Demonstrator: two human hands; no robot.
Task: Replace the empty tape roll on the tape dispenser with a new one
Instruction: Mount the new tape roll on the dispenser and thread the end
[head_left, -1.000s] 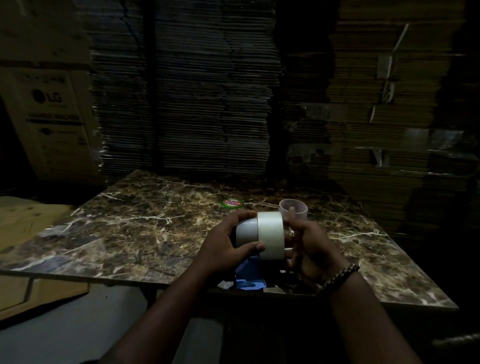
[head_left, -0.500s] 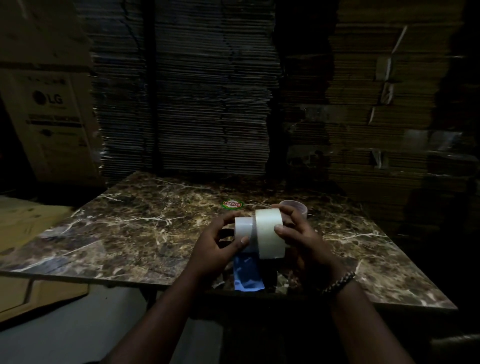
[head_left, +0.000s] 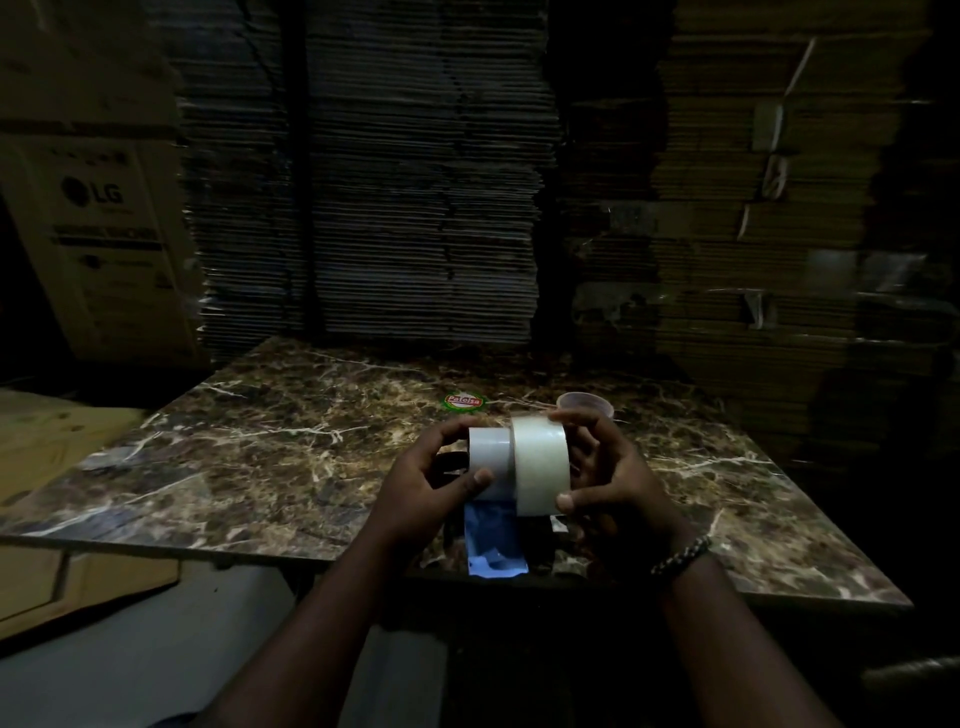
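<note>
Over the near edge of the marble table (head_left: 270, 467) I hold two pale rings side by side. My left hand (head_left: 426, 483) grips the smaller, narrower white roll (head_left: 491, 460), thumb on its rim. My right hand (head_left: 608, 478) holds the larger, wider roll of tape (head_left: 540, 470), fingers over its top and thumb under it. The two rolls touch edge to edge. Below them the blue body of the tape dispenser (head_left: 493, 540) shows on the table edge, mostly hidden by my hands.
A clear plastic cup (head_left: 584, 402) stands just behind my right hand. A round green and red sticker (head_left: 464, 401) lies on the table behind the rolls. Tall stacks of flat cardboard (head_left: 374, 171) wall the far side; a printed carton (head_left: 98, 223) stands at left.
The large roll has slid right, off the smaller white one, which now shows more fully in my left hand. My right fingers shifted over the large roll's top.
</note>
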